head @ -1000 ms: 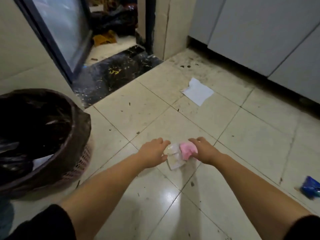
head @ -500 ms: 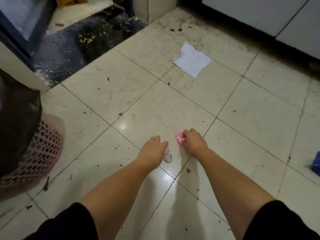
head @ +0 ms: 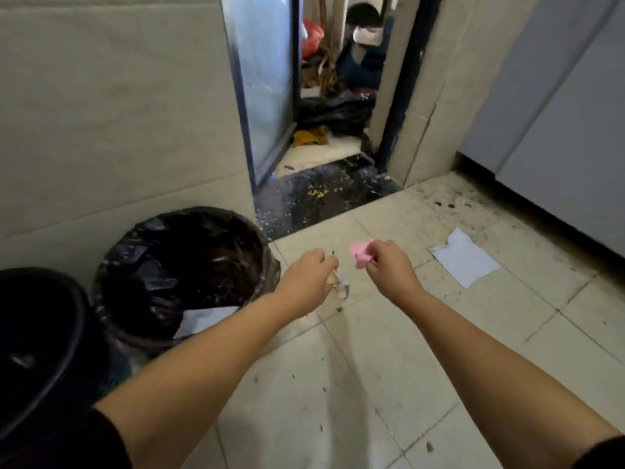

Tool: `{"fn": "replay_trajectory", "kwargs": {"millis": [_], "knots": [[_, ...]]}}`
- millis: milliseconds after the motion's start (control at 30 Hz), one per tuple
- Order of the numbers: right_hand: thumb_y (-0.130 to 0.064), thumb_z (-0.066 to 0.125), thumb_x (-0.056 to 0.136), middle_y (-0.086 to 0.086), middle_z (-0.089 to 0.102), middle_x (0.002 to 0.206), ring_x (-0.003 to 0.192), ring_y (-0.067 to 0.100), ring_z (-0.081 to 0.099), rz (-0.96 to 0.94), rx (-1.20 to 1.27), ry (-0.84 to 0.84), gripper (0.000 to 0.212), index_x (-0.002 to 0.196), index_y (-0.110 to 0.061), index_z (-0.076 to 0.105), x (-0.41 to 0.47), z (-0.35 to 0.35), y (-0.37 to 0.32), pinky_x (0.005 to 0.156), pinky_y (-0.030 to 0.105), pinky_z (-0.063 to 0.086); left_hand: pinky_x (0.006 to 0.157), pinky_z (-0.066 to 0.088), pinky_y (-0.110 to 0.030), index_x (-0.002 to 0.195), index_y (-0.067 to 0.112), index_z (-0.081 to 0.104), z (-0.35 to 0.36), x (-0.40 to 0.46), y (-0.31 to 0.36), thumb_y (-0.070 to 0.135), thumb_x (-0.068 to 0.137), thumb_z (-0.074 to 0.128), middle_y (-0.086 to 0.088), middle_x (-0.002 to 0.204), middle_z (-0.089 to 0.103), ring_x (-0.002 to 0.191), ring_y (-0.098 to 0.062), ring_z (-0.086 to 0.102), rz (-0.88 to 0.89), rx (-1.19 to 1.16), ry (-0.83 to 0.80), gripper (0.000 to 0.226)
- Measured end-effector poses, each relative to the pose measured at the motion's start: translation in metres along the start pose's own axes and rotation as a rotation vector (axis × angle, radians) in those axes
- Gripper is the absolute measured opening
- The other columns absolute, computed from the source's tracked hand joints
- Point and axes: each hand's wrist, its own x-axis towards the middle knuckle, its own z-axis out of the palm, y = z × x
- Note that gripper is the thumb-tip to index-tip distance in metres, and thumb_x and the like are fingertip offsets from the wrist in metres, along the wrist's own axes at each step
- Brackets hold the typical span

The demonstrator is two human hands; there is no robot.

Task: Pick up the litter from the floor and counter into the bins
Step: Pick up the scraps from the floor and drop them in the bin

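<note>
Left hand [head: 309, 277]: fingers closed on a pale crumpled wrapper scrap [head: 340, 285], held above the floor just right of the bins
Right hand [head: 389, 269]: pinched shut on a pink crumpled paper scrap [head: 359, 252]
Round black bin [head: 50, 350]: nearest, at the left edge
Basket bin lined with a black plastic bag [head: 182, 272]: beside it, white paper inside
Flat white paper sheet [head: 465, 257]: on the beige tiled floor [head: 338, 384], further right
Dark doorway threshold [head: 324, 194]: beyond
</note>
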Motion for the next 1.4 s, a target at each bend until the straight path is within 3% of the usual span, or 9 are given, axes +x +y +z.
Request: {"fn": "replay_trajectory", "kwargs": {"millis": [233,400,667,800,900,967,1133,1267,1400], "knots": [[-0.011,0.056,0.09,0.014,0.056,0.105,0.093,0.03,0.057,-0.362,0.037,-0.012,0.012,0.101,-0.008,0.06,0.028,0.002,-0.175,0.076,0.032,0.043,0.092,0.046,-0.048,0.119,0.008,0.052,-0.102,-0.05,-0.117,0.016,0.088,0.055,-0.017,0.118,0.05,0.114,-0.037,0.047,-0.272,0.111,0.173,0.033],[-0.02,0.059,0.087,0.018,0.055,0.112,0.103,0.039,0.056,-0.36,-0.072,-0.262,0.021,0.103,-0.008,0.059,0.031,0.086,-0.225,0.087,0.042,0.048,0.093,0.044,-0.045,0.126,0.008,0.046,-0.083,-0.092,-0.187,0.014,0.091,0.053,-0.017,0.128,0.047,0.12,-0.036,0.045,-0.518,0.208,-0.156,0.036],[-0.031,0.048,0.094,0.016,0.053,0.136,0.123,0.035,0.05,-0.154,-0.403,-0.847,0.042,0.131,-0.011,0.054,0.04,0.217,-0.223,0.102,0.041,0.042,0.11,0.035,-0.047,0.14,0.009,0.039,-0.011,-0.092,-0.235,0.019,0.093,0.054,-0.018,0.145,0.037,0.134,-0.037,0.034,-0.568,0.223,-0.678,0.051],[-0.031,0.06,0.089,0.013,0.051,0.137,0.121,0.035,0.052,-0.121,-0.513,-1.056,0.052,0.135,-0.01,0.048,0.036,0.234,-0.213,0.104,0.041,0.043,0.115,0.031,-0.045,0.15,0.016,0.018,0.01,-0.09,-0.249,0.033,0.086,0.064,-0.014,0.152,0.022,0.14,-0.033,0.023,-0.587,0.238,-0.877,0.08],[-0.019,0.067,0.085,0.014,0.052,0.137,0.119,0.035,0.055,-0.119,-0.407,-1.016,0.056,0.137,-0.013,0.045,0.041,0.224,-0.21,0.097,0.039,0.048,0.116,0.03,-0.044,0.151,0.018,0.015,0.001,-0.086,-0.253,0.044,0.079,0.07,-0.013,0.155,0.021,0.142,-0.033,0.024,-0.575,0.134,-0.9,0.094],[-0.012,0.062,0.089,0.017,0.051,0.138,0.124,0.036,0.052,-0.13,-0.333,-0.98,0.053,0.138,-0.011,0.043,0.051,0.206,-0.219,0.096,0.039,0.046,0.112,0.035,-0.041,0.148,0.015,0.027,-0.015,-0.08,-0.251,0.043,0.081,0.068,-0.012,0.151,0.033,0.137,-0.031,0.035,-0.568,0.099,-0.862,0.083],[-0.018,0.052,0.091,0.02,0.054,0.13,0.118,0.038,0.055,-0.367,-0.255,-0.562,0.037,0.127,-0.012,0.055,0.06,0.136,-0.236,0.097,0.039,0.046,0.097,0.047,-0.042,0.132,0.011,0.047,-0.063,-0.065,-0.223,0.032,0.09,0.057,-0.015,0.133,0.052,0.119,-0.033,0.053,-0.544,0.12,-0.588,0.048],[-0.019,0.046,0.094,0.014,0.05,0.127,0.112,0.037,0.055,-0.321,-0.175,-0.208,0.03,0.122,-0.013,0.055,0.045,0.06,-0.199,0.088,0.044,0.049,0.091,0.05,-0.045,0.124,0.011,0.049,-0.105,-0.04,-0.156,0.032,0.09,0.054,-0.016,0.126,0.056,0.115,-0.036,0.056,-0.422,0.189,-0.309,0.04],[-0.015,0.042,0.096,0.009,0.048,0.132,0.109,0.032,0.057,-0.148,-0.153,-0.061,0.032,0.127,-0.015,0.051,0.014,-0.01,-0.109,0.079,0.037,0.048,0.088,0.05,-0.045,0.124,0.012,0.047,-0.116,-0.006,-0.061,0.03,0.093,0.05,-0.014,0.125,0.057,0.112,-0.035,0.056,-0.25,0.207,-0.197,0.036]]}}
